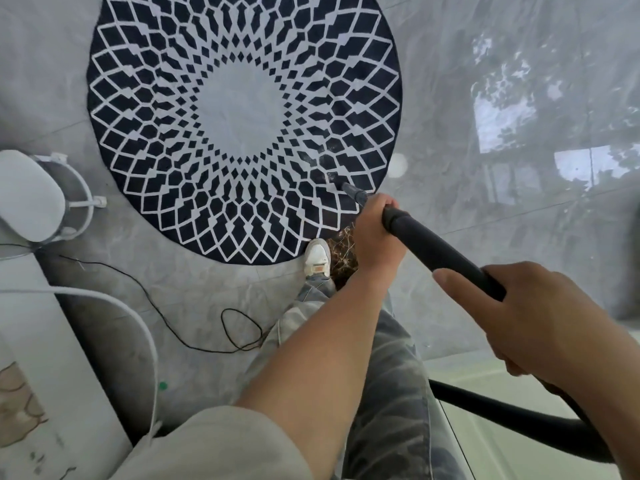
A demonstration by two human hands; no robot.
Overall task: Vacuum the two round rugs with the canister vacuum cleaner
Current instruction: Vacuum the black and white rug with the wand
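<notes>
Judging by pale specks [328, 158] beside the nozzle [353, 191] at the near right rim of the round rug [242, 109], vacuuming is only underway, the left hand [375, 233] and right hand [526, 317] each curling its fingers round the wand [440, 251]; the second rug is unseen.

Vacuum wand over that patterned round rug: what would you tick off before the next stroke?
1. Both hands grip the wand, left hand in front, right hand behind: ok.
2. Nozzle tip is on the rug: ok.
3. Rug lies flat: ok.
4. Pale dust specks beside the nozzle tip are cleared: not ok.
5. Thin black cable on the floor is clear of the nozzle tip: ok.
6. Vacuum is switched on: cannot tell.
</notes>
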